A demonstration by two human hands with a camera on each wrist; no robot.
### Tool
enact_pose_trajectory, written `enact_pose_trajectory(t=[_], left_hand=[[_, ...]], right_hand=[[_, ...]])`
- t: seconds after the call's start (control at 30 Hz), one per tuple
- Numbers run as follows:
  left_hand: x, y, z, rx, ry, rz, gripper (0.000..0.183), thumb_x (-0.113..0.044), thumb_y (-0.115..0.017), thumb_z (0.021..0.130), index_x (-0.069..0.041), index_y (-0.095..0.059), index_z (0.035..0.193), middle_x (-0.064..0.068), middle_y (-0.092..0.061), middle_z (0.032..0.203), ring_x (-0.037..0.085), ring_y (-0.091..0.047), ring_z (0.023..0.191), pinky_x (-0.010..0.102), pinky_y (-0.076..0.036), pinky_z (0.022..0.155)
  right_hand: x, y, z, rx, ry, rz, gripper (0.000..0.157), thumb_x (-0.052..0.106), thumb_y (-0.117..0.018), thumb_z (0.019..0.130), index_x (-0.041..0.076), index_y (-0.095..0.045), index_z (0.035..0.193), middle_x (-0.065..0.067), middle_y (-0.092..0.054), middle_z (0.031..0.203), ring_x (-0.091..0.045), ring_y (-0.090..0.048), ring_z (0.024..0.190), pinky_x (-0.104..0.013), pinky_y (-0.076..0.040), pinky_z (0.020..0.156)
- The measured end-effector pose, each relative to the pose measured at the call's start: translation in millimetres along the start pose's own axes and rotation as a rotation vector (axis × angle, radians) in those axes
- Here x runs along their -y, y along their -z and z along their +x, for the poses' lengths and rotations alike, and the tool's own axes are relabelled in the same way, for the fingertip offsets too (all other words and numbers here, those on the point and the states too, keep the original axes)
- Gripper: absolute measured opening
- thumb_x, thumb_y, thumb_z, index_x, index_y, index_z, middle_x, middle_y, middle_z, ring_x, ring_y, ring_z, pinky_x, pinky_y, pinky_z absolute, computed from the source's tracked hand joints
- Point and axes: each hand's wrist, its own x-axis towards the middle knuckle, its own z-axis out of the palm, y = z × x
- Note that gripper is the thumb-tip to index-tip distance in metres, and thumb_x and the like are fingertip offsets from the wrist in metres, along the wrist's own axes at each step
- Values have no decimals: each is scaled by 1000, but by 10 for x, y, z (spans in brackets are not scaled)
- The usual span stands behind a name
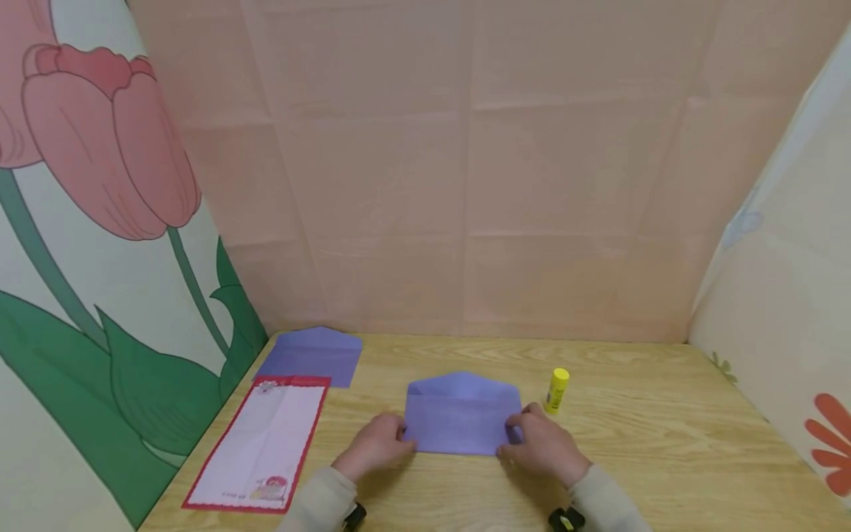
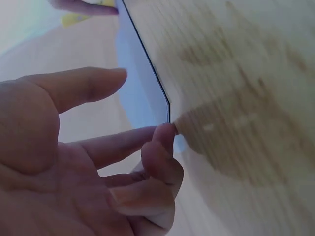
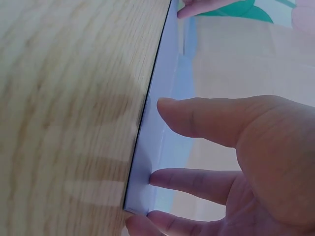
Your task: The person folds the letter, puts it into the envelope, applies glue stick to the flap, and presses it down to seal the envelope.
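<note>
A purple paper envelope with a pointed flap [image 1: 459,425] is found flat on the light wood-grain table [image 1: 665,443], flap toward 12 o'clock. Its left end is touched at 8 o'clock by the left hand [image 1: 375,443], thumb spread apart from the forefinger; its right end is met at 4 o'clock by the right hand [image 1: 545,443], thumb and fingers likewise parted. A bare strip is left between flap and pink-brown backdrop [image 1: 465,185]. At 2 to 3 o'clock a yellow cylindrical glue stick [image 1: 557,390] is stood near the right hand; wider room is seen beyond it. At 9 o'clock a red-bordered white paper sheet [image 1: 266,436] is laid, with a second purple envelope [image 1: 312,362] at 10 o'clock, near the table's edge. Small print cannot be read. Some fingertips are hidden; both beige sleeves [image 1: 322,502] are cut off below.
</note>
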Motion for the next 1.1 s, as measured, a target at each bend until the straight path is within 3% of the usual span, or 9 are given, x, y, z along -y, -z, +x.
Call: enact_pose_trajectory(t=[0.2,0.37,0.6,0.8,0.93,1.03,1.1], left_hand=[[-16,8,29,29,5,109,24,-21,-73,80,-10,-54,71,1,-53,74,17,-51,73,35,-44,63],[-25,13,42,23,-4,181,26,-23,-73,79,-1,-67,91,8,-65,91,28,-62,93,45,-51,82],[-36,23,56,55,32,168,50,-23,-71,80,6,-65,120,20,-68,117,38,-61,113,51,-48,96],[-31,17,56,73,60,121,58,-23,-71,82,7,-60,130,23,-63,129,41,-56,123,54,-44,103],[-32,13,32,76,54,82,57,-24,-71,84,5,-59,132,22,-62,131,42,-56,124,55,-43,104],[-38,19,15,86,45,76,55,-25,-70,86,3,-60,132,21,-63,130,42,-56,123,55,-43,103],[-43,25,6,90,38,76,53,-25,-70,87,2,-61,132,20,-64,129,41,-57,122,55,-44,102]], right_hand=[[-36,-20,45,-5,4,-6,52,33,-85,73,4,-71,113,-18,-58,114,-28,-63,88,-49,-54,69],[-40,-23,88,7,-3,-11,53,32,-84,75,3,-70,116,-21,-57,118,-32,-64,92,-50,-55,71],[-33,-15,109,27,-5,-7,56,30,-83,76,0,-68,121,-23,-56,121,-36,-64,97,-55,-54,76],[-29,6,62,9,-21,20,56,28,-82,78,1,-64,125,-23,-60,120,-36,-64,100,-56,-54,80],[-37,103,26,-103,-31,68,39,23,-77,83,3,-67,115,-16,-65,107,-27,-63,87,-48,-54,71],[-71,208,22,-269,-16,95,22,18,-74,84,5,-65,99,-12,-65,97,-23,-60,78,-43,-51,65],[-115,269,23,-391,-16,101,19,15,-73,84,5,-61,94,-12,-63,94,-23,-58,74,-40,-48,61]])
